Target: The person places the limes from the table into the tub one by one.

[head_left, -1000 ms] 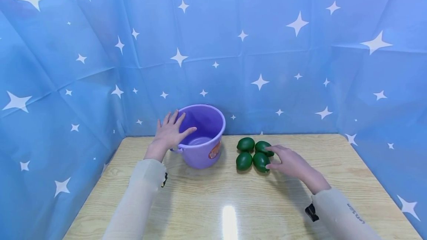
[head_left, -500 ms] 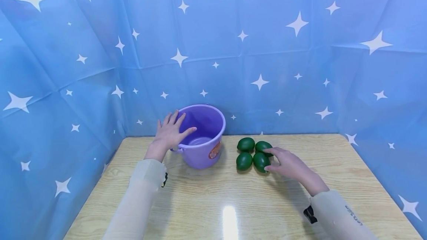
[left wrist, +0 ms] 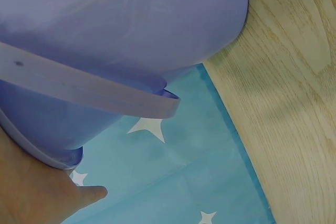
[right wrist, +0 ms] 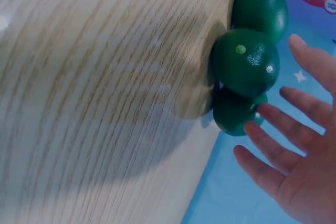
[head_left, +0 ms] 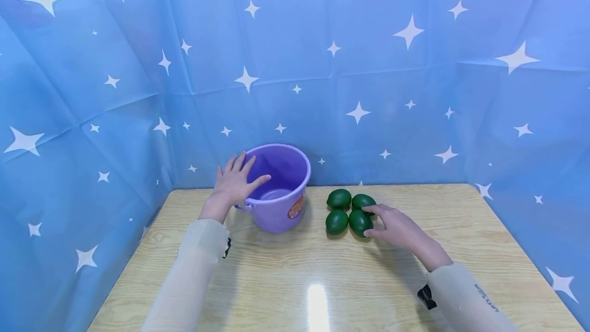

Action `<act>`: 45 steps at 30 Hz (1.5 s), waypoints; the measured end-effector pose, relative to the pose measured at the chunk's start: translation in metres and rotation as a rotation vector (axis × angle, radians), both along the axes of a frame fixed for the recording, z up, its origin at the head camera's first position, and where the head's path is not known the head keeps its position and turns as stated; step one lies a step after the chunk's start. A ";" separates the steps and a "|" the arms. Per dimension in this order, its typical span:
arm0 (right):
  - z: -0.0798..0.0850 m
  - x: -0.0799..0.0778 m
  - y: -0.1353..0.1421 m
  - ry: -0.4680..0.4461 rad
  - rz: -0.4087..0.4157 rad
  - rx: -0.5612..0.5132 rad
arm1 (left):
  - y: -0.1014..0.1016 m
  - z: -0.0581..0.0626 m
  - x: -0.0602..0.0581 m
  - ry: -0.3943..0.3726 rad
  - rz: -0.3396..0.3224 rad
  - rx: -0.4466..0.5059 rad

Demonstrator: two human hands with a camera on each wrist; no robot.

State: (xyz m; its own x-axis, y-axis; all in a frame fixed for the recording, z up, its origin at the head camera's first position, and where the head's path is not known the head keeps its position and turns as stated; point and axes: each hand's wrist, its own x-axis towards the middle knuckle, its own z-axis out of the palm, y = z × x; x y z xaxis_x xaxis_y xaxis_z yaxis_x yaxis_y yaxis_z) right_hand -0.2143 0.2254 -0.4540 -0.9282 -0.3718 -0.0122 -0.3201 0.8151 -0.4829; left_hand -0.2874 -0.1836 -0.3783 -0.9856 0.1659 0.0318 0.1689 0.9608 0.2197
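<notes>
Left hand (head_left: 232,186) spread at the rim of the purple bucket (head_left: 273,219), I have the right hand (head_left: 397,226), also spread, edged slightly closer to four limes (head_left: 336,222) on the surface (head_left: 258,281); I judge them within reach, none held. Fingertip contact I can't tell, and the left wrist view cuts off most of that hand.

Upright purple bucket (head_left: 276,218), open-topped, four glossy dark-green lime-shaped fruits (head_left: 337,222), two by two, near its right side

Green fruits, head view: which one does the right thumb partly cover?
The near-right green fruit: the thumb of the right hand overlaps none of the others.
</notes>
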 end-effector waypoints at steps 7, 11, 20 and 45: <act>-0.001 0.001 0.000 -0.001 0.000 -0.011 | 0.000 0.000 -0.001 -0.001 -0.005 -0.013; -0.002 0.001 0.000 -0.004 0.003 -0.021 | -0.001 0.000 -0.002 -0.006 -0.004 -0.019; -0.007 0.001 0.000 -0.014 0.006 -0.037 | 0.001 0.001 0.000 -0.008 -0.004 -0.012; -0.018 0.005 -0.005 0.043 -0.030 -0.055 | 0.000 -0.001 0.000 0.000 -0.003 -0.002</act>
